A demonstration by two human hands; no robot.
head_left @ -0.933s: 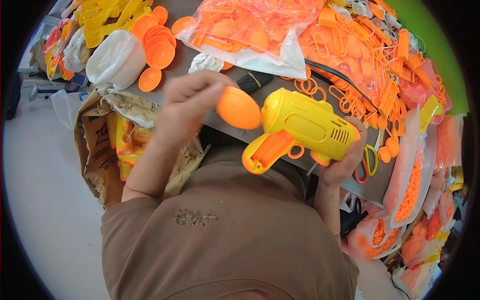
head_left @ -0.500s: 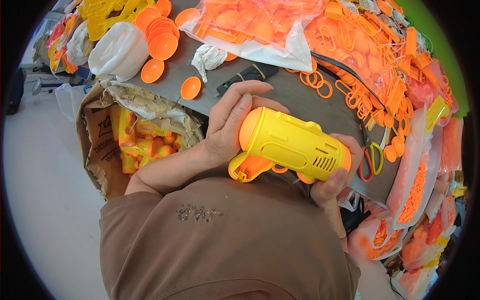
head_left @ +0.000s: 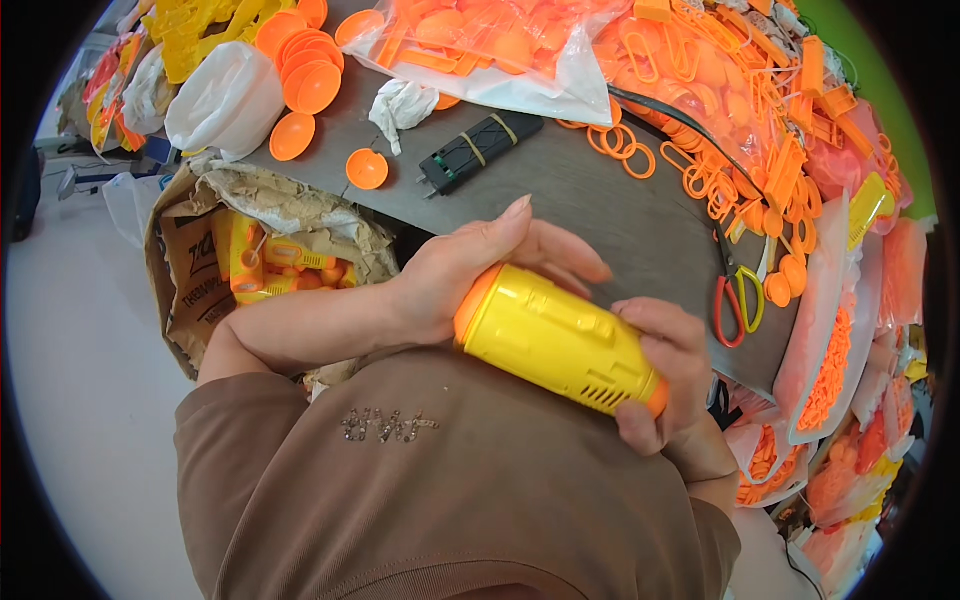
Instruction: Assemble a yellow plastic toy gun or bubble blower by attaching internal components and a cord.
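A yellow plastic cylinder (head_left: pixel 560 345) with orange ends lies slantwise between my hands, close to my chest. Its side has slots and raised moulding. Against its left orange end rests the palm of my left hand (head_left: pixel 470 262), the fingers reaching along the far side and the thumb raised off it. My right hand (head_left: pixel 672 372) grips the right end, thumb on the near side and fingers over the far side. The underside of the cylinder is hidden.
A brown paper sack (head_left: pixel 185 255) at left holds several yellow-and-orange pieces (head_left: pixel 285 255). On the grey table (head_left: pixel 560 175) are a banded black device (head_left: pixel 480 152), orange cups (head_left: pixel 312 88), orange rings (head_left: pixel 620 142) and scissors (head_left: pixel 738 305). Bags of orange parts (head_left: pixel 520 45) crowd the far side.
The cylinder has come lower and rolled, so its orange-and-yellow underside part no longer shows. My left fingers have stretched out and the right hand has moved down. The black device is now uncovered.
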